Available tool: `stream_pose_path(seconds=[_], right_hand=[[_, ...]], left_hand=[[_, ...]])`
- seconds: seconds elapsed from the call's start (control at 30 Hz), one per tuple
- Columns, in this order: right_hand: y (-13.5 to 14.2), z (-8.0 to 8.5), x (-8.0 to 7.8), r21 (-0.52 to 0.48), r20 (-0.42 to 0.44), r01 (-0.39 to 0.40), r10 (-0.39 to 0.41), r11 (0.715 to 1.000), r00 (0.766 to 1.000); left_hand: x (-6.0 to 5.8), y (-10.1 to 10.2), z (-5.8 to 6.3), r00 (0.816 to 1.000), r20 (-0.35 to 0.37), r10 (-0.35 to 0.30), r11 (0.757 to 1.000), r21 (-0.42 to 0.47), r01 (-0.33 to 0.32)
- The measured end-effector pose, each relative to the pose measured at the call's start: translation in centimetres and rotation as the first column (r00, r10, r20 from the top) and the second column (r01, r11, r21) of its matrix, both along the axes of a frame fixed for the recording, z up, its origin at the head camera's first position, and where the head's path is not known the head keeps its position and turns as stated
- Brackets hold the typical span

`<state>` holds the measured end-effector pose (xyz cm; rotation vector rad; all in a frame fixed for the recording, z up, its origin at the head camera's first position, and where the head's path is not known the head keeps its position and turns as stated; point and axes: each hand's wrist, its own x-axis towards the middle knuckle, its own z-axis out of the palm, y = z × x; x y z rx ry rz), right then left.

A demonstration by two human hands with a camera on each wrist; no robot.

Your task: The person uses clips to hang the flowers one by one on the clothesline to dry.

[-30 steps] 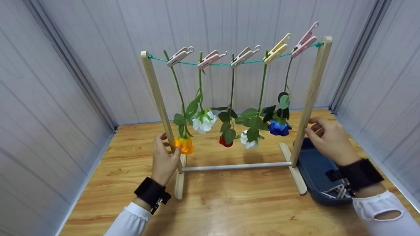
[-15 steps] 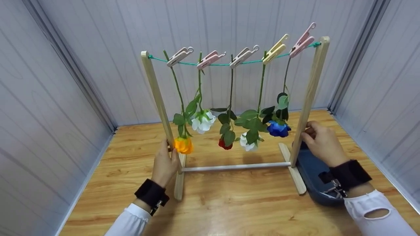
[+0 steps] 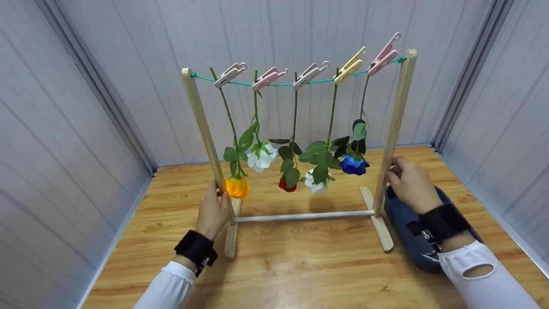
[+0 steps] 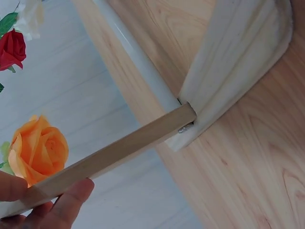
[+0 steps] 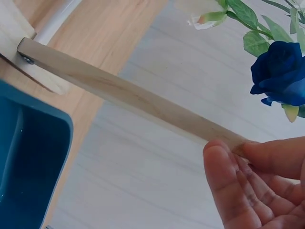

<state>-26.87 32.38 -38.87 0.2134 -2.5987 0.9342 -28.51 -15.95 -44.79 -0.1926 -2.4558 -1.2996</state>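
Observation:
A wooden rack with a green cord (image 3: 279, 84) across its top stands on the table in the head view. Several clothespins (image 3: 309, 76) hold artificial roses upside down from the cord: orange (image 3: 237, 188), white (image 3: 261, 158), red (image 3: 287, 184), another white (image 3: 315, 183) and blue (image 3: 354, 165). My left hand (image 3: 210, 213) grips the left post (image 3: 200, 122) low down, beside the orange rose. On the other side, my right hand (image 3: 412, 185) pinches the right post (image 3: 395, 128) between thumb and fingers; the right wrist view shows this closely.
A dark blue bin (image 3: 405, 231) stands right of the rack, partly behind my right forearm. A white bar (image 3: 304, 216) joins the rack's wooden feet (image 3: 381, 234). Pale panel walls (image 3: 85, 128) enclose the wooden table (image 3: 274, 274) at the back and sides.
My right hand has moved in and taken hold of the right post, and my left hand has closed around the left one. The rack with its roses has shifted slightly left, mostly at its right end.

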Motion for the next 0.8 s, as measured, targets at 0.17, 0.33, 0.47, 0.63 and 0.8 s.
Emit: stream_pose_path(seconds=[0.17, 0.33, 0.47, 0.63, 0.8], right_hand=[[0.0, 0.2, -0.6, 0.011, 0.007, 0.017, -0.018, 1.0, 1.0], [0.2, 0.3, -0.7, 0.013, -0.017, 0.042, -0.042, 0.999, 0.999], [-0.3, 0.3, 0.0, -0.001, -0.062, 0.098, -0.098, 0.995, 0.993], [-2.1, -0.2, 2.2, -0.042, -0.173, 0.119, -0.125, 0.992, 0.977], [-4.0, -1.2, 4.5, 0.024, -0.246, 0.02, -0.014, 1.0, 0.969]], left_hand=[[-0.6, 0.2, 0.2, 1.0, 0.018, -0.007, 1.0, 0.003, 0.007], [-1.0, 0.7, 0.3, 1.0, 0.012, -0.006, 1.0, -0.027, 0.006], [-0.7, 1.4, -0.1, 0.996, -0.076, 0.053, 0.997, -0.057, -0.058], [1.0, 4.0, -0.7, 0.923, -0.36, 0.138, 0.987, -0.029, -0.159], [3.1, 6.8, -0.8, 0.884, -0.467, 0.005, 0.964, -0.233, -0.129]])
